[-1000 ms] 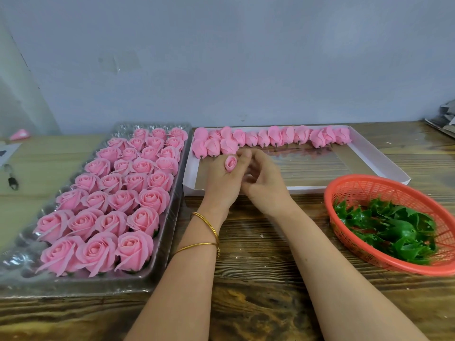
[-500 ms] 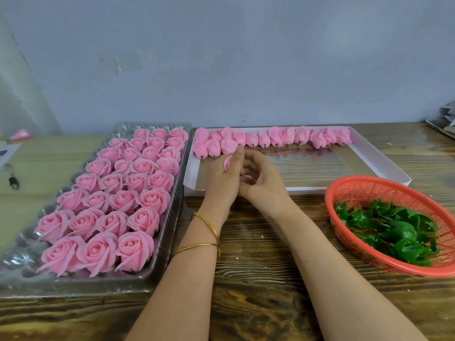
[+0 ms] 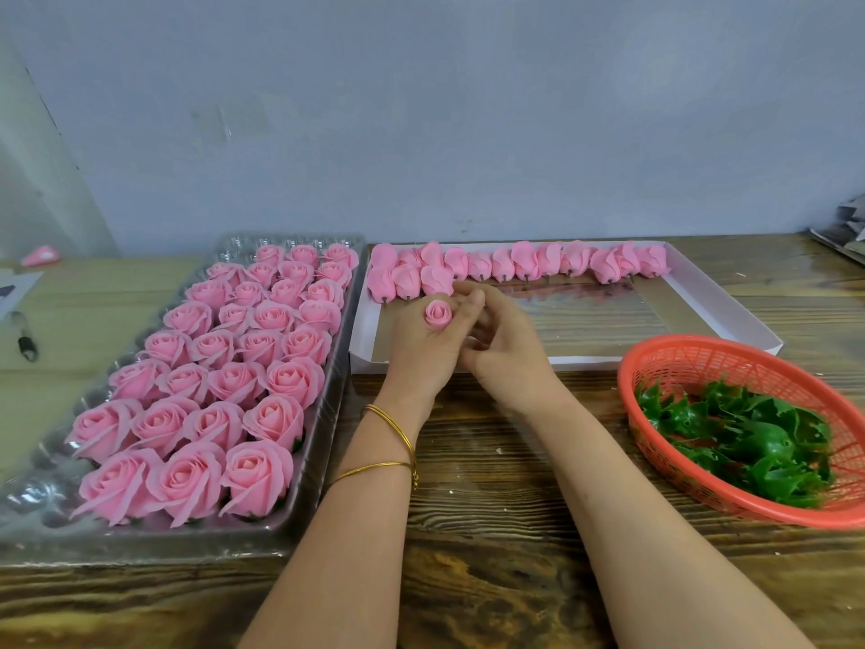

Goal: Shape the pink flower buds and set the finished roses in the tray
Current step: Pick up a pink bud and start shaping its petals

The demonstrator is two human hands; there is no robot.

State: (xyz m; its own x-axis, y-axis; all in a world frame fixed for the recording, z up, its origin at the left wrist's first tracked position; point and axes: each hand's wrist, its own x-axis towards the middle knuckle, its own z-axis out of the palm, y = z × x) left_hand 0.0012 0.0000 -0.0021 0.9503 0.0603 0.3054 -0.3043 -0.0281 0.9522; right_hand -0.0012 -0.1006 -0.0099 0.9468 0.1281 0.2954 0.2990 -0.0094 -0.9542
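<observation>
So, left hand (image 3: 423,348): curled round one bud (image 3: 438,313), gripping it low, bloom end up.
right hand (image 3: 503,348): fingers curled, tips against the left fingertips just beside the bud; can't tell if a petal is pinched.
bud location: held over the near-left corner of the white box (image 3: 730,316), 12 o'clock from the wrists. It's tight, so shaping looks unfinished.
tray (image 3: 28,503): on the worktop (image 3: 491,484) at 9 o'clock of the hands, packed with finished roses (image 3: 262,363). Free pockets show only along its far edge and left side.
risk, petals: they look thin and soft; an over-pull likely tears or creases one.
risk, grip: a squeeze at the base could crush it, and a slip drops it onto the loose buds (image 3: 524,264) at 12 o'clock.
risk, placing: getting to a free pocket means crossing packed rows, where a forearm or the bangles (image 3: 393,428) could flatten finished roses.
risk, basket (image 3: 627,395): it sits at 3 o'clock, near the right forearm. A wide swing could knock it and spill the green calyxes (image 3: 749,437).
</observation>
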